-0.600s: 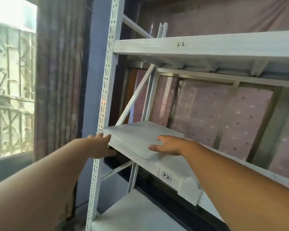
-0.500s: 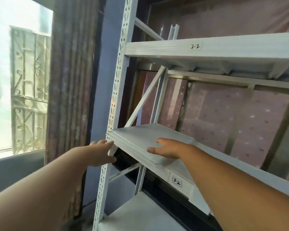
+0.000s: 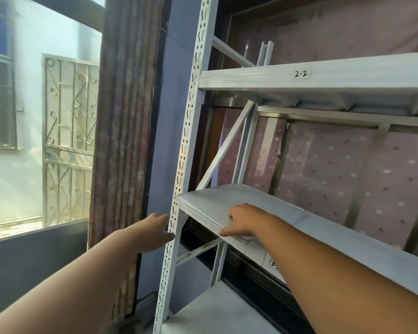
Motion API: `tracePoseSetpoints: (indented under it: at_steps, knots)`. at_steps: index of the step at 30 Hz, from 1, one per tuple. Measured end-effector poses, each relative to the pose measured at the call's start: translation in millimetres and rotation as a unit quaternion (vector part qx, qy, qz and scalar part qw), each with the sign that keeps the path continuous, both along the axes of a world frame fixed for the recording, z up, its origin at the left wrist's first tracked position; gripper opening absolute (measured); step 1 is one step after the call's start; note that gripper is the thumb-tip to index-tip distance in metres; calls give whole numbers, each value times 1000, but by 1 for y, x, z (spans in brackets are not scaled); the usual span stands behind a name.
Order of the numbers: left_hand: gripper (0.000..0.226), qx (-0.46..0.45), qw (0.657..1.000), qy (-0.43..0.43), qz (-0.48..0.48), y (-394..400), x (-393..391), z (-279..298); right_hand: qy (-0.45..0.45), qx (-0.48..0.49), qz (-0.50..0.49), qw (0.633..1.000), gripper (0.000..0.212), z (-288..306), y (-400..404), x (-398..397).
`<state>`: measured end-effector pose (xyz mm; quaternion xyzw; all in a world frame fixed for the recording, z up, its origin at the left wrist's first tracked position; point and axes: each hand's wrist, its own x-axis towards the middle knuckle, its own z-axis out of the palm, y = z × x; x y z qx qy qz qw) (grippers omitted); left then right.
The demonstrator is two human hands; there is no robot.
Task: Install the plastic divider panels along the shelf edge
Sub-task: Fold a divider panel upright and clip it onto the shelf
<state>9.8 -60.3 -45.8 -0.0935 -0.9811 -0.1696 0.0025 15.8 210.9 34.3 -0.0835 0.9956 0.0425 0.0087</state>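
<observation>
Item 1, right grip [image 3: 243, 221]: I am seeing it lying palm-down on the front edge of a stack of white plastic divider panels [image 3: 215, 201], fingers draped over the top panel and the thumb pointing along the front lip toward the upright. It is pressing rather than clenching; whether any finger is curling under the edge I cannot tell.

Item 2, left grip [image 3: 155, 231]: released, fingers extended together, reaching flat toward the perforated white upright post [image 3: 179, 189]. The fingertips are sitting right at the post's near face, just below the corner of the panels; actual contact is unclear.

Item 3, divider panels: lying flat on the middle shelf [image 3: 348, 235], directly under the right grip, their far-left corner butting against the upright beside the left grip. Layered edges are showing along the front.

Item 4, upper shelf [image 3: 323, 75]: running well above both grips, carrying a small label [image 3: 301, 74] reading "2-2".

Item 5, diagonal brace [image 3: 225, 148]: slanting up behind the panels, beyond the right grip.

Item 6, a partly hidden label [image 3: 273, 262] is peeking out beneath the right forearm on the shelf front.

Item 7, curtain [image 3: 126, 116] and window [image 3: 41, 112]: hanging and standing outboard of the left grip.
</observation>
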Motion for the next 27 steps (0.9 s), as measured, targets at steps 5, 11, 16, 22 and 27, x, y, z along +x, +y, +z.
tracePoseSetpoints:
  at_steps: [5,11,16,22,27]
  knots:
    - [57,247,964,-3,96,32,2,14,2,-45,25,999,73,5,7,20]
    - [51,639,756,-109,95,68,20,55,9,-113,33,993,94,22,42,51]
    - [57,819,561,-116,44,113,30,76,19,-378,-30,925,75,35,93,65]
    - [53,832,528,-167,-25,178,30,71,29,-362,-60,930,113,0,122,91]
    - [60,778,533,-273,-190,195,33,68,43,-417,-28,908,117,5,124,103]
